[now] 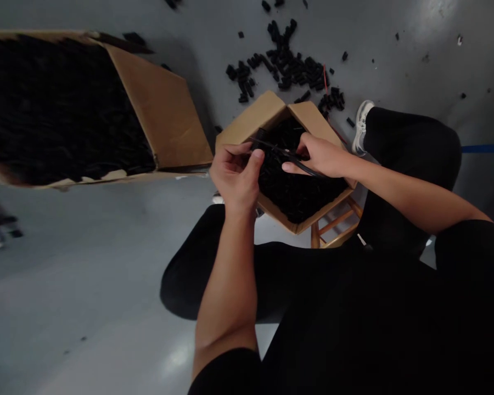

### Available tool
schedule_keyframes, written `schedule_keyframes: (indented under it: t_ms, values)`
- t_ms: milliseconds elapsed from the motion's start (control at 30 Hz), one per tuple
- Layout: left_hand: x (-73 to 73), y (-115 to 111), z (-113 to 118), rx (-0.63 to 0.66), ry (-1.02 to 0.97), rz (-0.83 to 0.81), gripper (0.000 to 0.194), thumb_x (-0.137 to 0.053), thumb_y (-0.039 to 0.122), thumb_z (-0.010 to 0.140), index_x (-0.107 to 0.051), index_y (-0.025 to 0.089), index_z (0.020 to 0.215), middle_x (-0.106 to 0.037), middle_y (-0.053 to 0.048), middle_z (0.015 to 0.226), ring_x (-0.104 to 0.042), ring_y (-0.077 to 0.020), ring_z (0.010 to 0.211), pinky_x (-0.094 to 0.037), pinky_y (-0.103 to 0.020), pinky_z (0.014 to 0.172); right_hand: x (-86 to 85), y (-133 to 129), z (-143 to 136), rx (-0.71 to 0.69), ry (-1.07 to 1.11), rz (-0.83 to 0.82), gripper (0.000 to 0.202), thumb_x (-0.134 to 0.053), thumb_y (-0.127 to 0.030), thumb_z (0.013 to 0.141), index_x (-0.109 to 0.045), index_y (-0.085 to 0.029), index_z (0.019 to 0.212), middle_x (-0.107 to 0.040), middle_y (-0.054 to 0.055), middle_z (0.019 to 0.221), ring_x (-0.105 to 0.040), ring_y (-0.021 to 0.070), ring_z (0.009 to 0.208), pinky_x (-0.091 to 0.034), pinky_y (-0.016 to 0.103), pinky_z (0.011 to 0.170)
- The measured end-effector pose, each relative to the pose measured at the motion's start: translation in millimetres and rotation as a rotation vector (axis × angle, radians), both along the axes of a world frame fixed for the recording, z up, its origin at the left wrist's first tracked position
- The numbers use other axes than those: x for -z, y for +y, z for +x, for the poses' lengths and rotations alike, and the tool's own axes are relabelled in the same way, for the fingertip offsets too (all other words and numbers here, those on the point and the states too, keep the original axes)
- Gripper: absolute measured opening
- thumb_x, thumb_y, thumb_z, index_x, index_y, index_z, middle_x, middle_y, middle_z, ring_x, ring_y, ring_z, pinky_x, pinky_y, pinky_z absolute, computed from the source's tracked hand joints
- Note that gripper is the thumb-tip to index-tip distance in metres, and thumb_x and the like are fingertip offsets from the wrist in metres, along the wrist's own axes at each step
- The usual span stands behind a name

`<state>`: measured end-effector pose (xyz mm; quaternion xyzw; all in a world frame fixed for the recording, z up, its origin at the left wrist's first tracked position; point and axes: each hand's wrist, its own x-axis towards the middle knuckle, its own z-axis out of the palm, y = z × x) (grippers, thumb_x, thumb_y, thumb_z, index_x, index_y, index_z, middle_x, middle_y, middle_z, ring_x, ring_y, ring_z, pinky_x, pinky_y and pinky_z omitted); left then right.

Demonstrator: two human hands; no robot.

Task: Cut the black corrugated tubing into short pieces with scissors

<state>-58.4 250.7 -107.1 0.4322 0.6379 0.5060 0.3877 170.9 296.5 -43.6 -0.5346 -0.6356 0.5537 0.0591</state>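
Note:
My left hand (239, 174) pinches a small black piece (260, 137) between thumb and fingers, over the left part of an open cardboard box (319, 120). My right hand (319, 156) is wrapped round a thin dark tool that looks like scissors (290, 156); its narrow end reaches left to the piece at my left fingertips. Many black pieces (300, 195) fill the box below both hands. Whether the tool's blades touch the piece is too dark to tell.
A larger cardboard box (160, 109) full of black pieces stands at the left, its flap beside the small box. Loose black pieces (292, 66) lie on the floor beyond. A wooden stool (337, 222) shows under the small box, between my legs.

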Motion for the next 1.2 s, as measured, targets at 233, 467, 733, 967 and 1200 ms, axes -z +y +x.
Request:
schedule_keyframes:
  t_ms: [233,467,733,967,1200]
  values:
    - [3.2,0,2,0.009,-0.229,0.107,0.061,-0.105,0.067,0.075,-0.071,0.023,0.098,-0.071,0.002,0.088,-0.074,-0.0132,0.083,-0.064,-0.026,0.085,-16.2,-1,-3,-0.075,-0.076,0.198,0.042,-0.086,-0.045,0.094,-0.062,-0.018,0.116,-0.072,0.005,0.103,-0.069,0.0247,0.099,-0.047,0.037,0.091]
    - [-8.2,-3,0,0.053,-0.395,-0.019,0.062,-0.104,0.069,0.075,-0.066,0.027,0.1,-0.069,0.006,0.083,-0.071,-0.0095,0.067,-0.058,-0.02,0.065,-26.5,0,-3,-0.184,-0.158,0.306,0.038,-0.071,-0.045,0.104,-0.057,-0.019,0.128,-0.071,0.006,0.114,-0.071,0.0281,0.108,-0.047,0.037,0.094]
    - [-14.3,-13,-15,0.203,-0.5,-0.238,0.066,-0.109,0.058,0.067,-0.055,0.024,0.082,-0.069,0.005,0.075,-0.067,-0.0073,0.056,-0.056,-0.015,0.051,-36.9,3,3,-0.384,-0.129,0.456,0.05,-0.076,-0.042,0.105,-0.051,-0.014,0.138,-0.07,0.013,0.138,-0.069,0.0333,0.133,-0.05,0.044,0.114]
    - [-21.4,-25,-8,0.24,-0.626,-0.359,0.065,-0.112,0.054,0.061,-0.057,0.025,0.079,-0.074,0.005,0.072,-0.066,-0.0077,0.048,-0.056,-0.012,0.044,-39.6,0,3,-0.511,-0.081,0.553,0.06,-0.075,-0.046,0.106,-0.048,-0.009,0.145,-0.061,0.016,0.153,-0.057,0.0396,0.154,-0.046,0.055,0.126]
    - [-25.2,-27,-18,0.226,-0.613,-0.31,0.061,-0.113,0.052,0.064,-0.061,0.025,0.08,-0.075,0.005,0.075,-0.07,-0.0092,0.054,-0.057,-0.012,0.046,-45.2,0,2,-0.505,-0.093,0.561,0.054,-0.069,-0.047,0.106,-0.046,-0.012,0.14,-0.065,0.012,0.139,-0.074,0.0352,0.13,-0.059,0.051,0.111]
